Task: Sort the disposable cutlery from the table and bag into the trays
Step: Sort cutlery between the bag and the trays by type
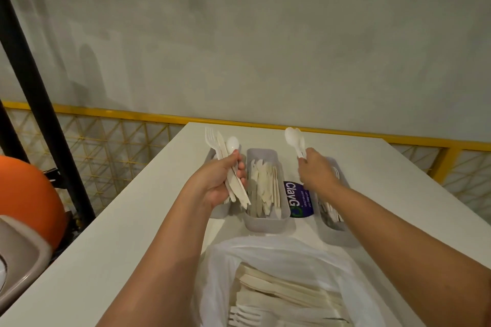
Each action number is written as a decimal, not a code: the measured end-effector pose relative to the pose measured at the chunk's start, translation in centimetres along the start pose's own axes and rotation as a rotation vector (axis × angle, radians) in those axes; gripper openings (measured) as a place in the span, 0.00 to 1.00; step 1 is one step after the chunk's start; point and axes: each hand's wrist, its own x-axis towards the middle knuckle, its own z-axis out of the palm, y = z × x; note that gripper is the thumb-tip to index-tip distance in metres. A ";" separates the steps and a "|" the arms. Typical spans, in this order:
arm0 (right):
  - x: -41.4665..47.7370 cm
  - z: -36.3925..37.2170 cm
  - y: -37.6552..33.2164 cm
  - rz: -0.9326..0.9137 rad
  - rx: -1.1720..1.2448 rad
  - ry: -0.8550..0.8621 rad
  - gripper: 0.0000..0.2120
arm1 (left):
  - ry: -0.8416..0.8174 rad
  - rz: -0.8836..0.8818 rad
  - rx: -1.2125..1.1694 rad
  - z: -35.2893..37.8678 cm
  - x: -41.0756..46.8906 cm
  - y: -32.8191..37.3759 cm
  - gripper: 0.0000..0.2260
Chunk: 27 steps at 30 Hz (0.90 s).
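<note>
Nearest, at six o'clock in the view, the plastic bag [265, 249] lies open on the white worktop [132, 220]. It holds a thick heap of pale cutlery [287, 289], with white forks [244, 316] at its near edge. By my reckoning that heap is most of the work left.

Beyond the bag, three grey trays stand side by side. The middle tray [265, 223] at twelve o'clock is well filled with knives [263, 183]. The left tray [219, 211] at eleven o'clock is mostly hidden behind the left hand [215, 183], so I cannot tell what it holds. The right tray [337, 236] at one o'clock lies under the right forearm, with some white pieces in it. A blue ClayGo label [299, 199] sits between the middle and right trays.

The left hand's fingers [240, 170] are curled tight round a mixed bunch [225, 151] of fork, knife and spoon, held upright above the left tray. The right hand [316, 170] has its fingers closed on the handles of a couple of spoons [293, 139], raised over the far end of the right tray. Sorting looks well begun but far from finished.

At nine o'clock, off the worktop, are an orange round object [26, 194] and a grey rim [21, 252]. Behind them a black post [32, 87] and a yellow mesh rail [106, 141] run before the grey wall. Nothing blocks the trays except the arms themselves.
</note>
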 end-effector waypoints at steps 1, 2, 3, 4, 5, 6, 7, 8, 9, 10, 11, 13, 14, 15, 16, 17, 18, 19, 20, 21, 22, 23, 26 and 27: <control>0.3 -0.8 0.9 0.040 -0.043 0.038 0.14 | -0.003 0.002 0.003 0.1 0.0 -0.1 0.12; 0.5 -1.5 1.9 0.075 -0.079 0.072 0.15 | -0.007 -0.002 -0.002 0.2 0.0 -0.1 0.12; 0.7 -2.1 2.8 0.107 -0.101 0.093 0.15 | -0.010 -0.009 -0.013 0.3 0.1 -0.2 0.11; 0.7 -2.6 3.7 0.136 -0.116 0.101 0.16 | -0.011 -0.017 -0.023 0.3 0.1 -0.2 0.10; 0.8 -2.9 4.4 0.167 -0.127 0.099 0.16 | -0.009 -0.021 -0.030 0.2 0.2 -0.2 0.10; 0.7 -3.1 5.0 0.198 -0.134 0.089 0.16 | -0.008 -0.024 -0.035 0.2 0.3 -0.2 0.09; 0.7 -3.1 5.5 0.222 -0.138 0.072 0.16 | -0.009 -0.023 -0.038 0.3 0.4 -0.3 0.09; 0.6 -2.9 5.8 0.232 -0.139 0.052 0.15 | -0.014 -0.021 -0.038 0.3 0.4 -0.3 0.09; 0.6 -2.7 6.1 0.234 -0.140 0.028 0.15 | -0.021 -0.019 -0.036 0.3 0.4 -0.4 0.09; 0.6 -2.5 6.2 0.230 -0.142 0.006 0.14 | -0.029 -0.017 -0.033 0.4 0.3 -0.4 0.09; 0.7 -2.2 6.3 0.222 -0.149 -0.015 0.13 | -0.035 -0.018 -0.027 0.4 0.3 -0.4 0.08; 0.7 -1.8 6.4 0.200 -0.173 -0.036 0.13 | -0.036 -0.021 -0.013 0.4 0.3 -0.4 0.08; 0.8 -1.7 6.5 0.191 -0.188 -0.037 0.13 | -0.033 -0.021 -0.008 0.4 0.3 -0.4 0.08; 0.8 -1.7 6.6 0.187 -0.204 -0.036 0.13 | -0.030 -0.020 -0.005 0.3 0.3 -0.5 0.08; 0.9 -1.6 6.6 0.181 -0.224 -0.033 0.13 | -0.029 -0.019 -0.003 0.3 0.3 -0.5 0.08; 0.9 -1.6 6.7 0.178 -0.248 -0.033 0.13 | -0.029 -0.018 0.000 0.4 0.2 -0.5 0.09; 1.0 -1.6 6.7 0.175 -0.274 -0.036 0.13 | -0.031 -0.018 0.007 0.4 0.2 -0.5 0.09; 1.1 -1.6 6.7 0.177 -0.300 -0.040 0.13 | -0.033 -0.018 0.016 0.4 0.1 -0.6 0.09; 1.2 -1.5 6.7 0.182 -0.322 -0.039 0.13 | -0.034 -0.019 0.023 0.5 0.1 -0.6 0.09; 1.2 -1.4 6.5 0.192 -0.345 -0.034 0.14 | -0.035 -0.019 0.026 0.5 0.0 -0.6 0.09; 1.2 -1.3 6.4 0.204 -0.370 -0.028 0.16 | -0.036 -0.021 0.027 0.5 0.0 -0.6 0.08; 1.2 -1.2 6.2 0.217 -0.394 -0.023 0.18 | -0.038 -0.023 0.023 0.5 0.0 -0.6 0.08; 0.9 -1.4 5.5 0.225 -0.459 -0.006 0.26 | -0.040 -0.027 0.001 0.3 0.1 -0.6 0.08; 0.7 -1.5 5.2 0.198 -0.485 0.005 0.26 | -0.043 -0.029 -0.006 0.3 0.2 -0.6 0.08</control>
